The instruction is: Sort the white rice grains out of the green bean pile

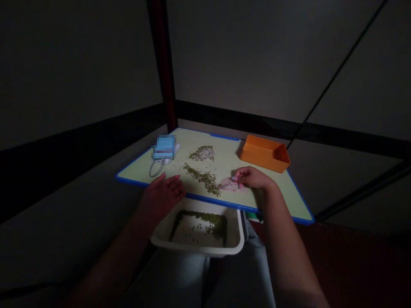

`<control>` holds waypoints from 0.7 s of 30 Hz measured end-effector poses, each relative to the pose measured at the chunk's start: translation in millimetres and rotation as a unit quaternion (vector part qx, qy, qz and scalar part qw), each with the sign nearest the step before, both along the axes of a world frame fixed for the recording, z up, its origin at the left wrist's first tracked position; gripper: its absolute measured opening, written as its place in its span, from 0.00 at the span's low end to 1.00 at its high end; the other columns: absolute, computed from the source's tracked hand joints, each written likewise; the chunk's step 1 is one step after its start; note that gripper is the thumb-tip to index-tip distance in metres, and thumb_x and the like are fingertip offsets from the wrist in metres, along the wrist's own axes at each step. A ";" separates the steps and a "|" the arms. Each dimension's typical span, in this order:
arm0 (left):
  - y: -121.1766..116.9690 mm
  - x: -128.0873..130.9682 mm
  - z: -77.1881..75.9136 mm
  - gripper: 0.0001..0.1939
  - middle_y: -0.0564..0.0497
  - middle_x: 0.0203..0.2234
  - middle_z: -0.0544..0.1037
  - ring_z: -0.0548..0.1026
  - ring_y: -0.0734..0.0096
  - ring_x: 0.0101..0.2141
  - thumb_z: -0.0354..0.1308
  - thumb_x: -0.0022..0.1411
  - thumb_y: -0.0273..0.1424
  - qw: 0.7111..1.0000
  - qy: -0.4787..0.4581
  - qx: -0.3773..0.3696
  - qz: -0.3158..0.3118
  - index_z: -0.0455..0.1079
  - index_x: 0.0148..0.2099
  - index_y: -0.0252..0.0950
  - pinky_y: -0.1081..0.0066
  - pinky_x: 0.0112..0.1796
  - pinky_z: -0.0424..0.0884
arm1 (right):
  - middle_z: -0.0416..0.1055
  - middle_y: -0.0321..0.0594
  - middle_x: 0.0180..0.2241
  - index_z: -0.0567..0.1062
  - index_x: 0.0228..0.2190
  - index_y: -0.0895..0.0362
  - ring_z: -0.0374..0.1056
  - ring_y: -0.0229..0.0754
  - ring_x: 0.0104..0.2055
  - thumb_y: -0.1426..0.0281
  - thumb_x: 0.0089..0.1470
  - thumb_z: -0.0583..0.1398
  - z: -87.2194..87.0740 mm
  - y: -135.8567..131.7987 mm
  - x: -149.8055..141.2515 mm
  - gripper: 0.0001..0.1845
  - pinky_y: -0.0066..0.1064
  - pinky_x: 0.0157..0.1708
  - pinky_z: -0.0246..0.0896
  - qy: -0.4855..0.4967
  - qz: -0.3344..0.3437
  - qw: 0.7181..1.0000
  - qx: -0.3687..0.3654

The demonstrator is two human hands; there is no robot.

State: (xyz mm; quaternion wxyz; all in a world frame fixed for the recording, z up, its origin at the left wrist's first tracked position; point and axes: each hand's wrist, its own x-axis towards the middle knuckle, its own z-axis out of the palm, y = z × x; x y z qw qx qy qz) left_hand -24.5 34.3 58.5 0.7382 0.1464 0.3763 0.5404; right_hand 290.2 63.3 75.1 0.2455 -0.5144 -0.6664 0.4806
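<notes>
My left hand (165,192) is held palm up with its fingers apart and nothing in it, at the near edge of the table (224,149). On the tabletop, my right hand (252,176) is closed in a pinch over a patch of pinkish, thin-looking material (228,185). Something small and pale shows at its fingertips, too small to name. Left of that patch runs a loose band of small green grains (205,179). Farther back lies a heap of whitish grains (204,152) ringed with green ones.
Below the table's near edge, a white basin (192,247) over my legs holds more green grains (215,220). An orange box (259,159) stands at the right rear. At the left sits a blurred blue object (165,145) with a grey cable (151,170). Walls close off the far side.
</notes>
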 end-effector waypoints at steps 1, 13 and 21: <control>0.3 0.1 0.7 0.15 0.47 0.33 0.75 0.72 0.69 0.34 0.47 0.59 0.39 1.000 0.005 0.002 -0.010 0.67 0.41 0.34 0.61 0.36 0.72 | 0.65 0.31 0.16 0.70 0.23 0.59 0.55 0.29 0.17 0.68 0.42 0.63 0.1 0.4 -0.4 0.08 0.25 0.20 0.46 0.002 0.002 1.000 0.001; 1.8 0.5 2.1 0.18 0.46 0.38 0.77 0.74 0.70 0.39 0.43 0.59 0.40 0.997 0.062 0.024 -0.026 0.69 0.43 0.37 0.63 0.41 0.72 | 0.65 0.29 0.16 0.70 0.23 0.60 0.56 0.29 0.17 0.71 0.44 0.62 -0.9 2.9 0.0 0.05 0.25 0.20 0.47 -0.001 -0.001 1.000 0.010; -1.7 5.1 6.6 0.21 0.46 0.47 0.76 0.71 0.67 0.49 0.44 0.57 0.43 0.995 0.083 0.038 -0.030 0.68 0.46 0.39 0.61 0.51 0.68 | 0.65 0.30 0.15 0.70 0.22 0.60 0.56 0.29 0.17 0.71 0.45 0.61 -2.0 3.6 -1.1 0.05 0.24 0.20 0.47 0.012 -0.003 1.000 0.014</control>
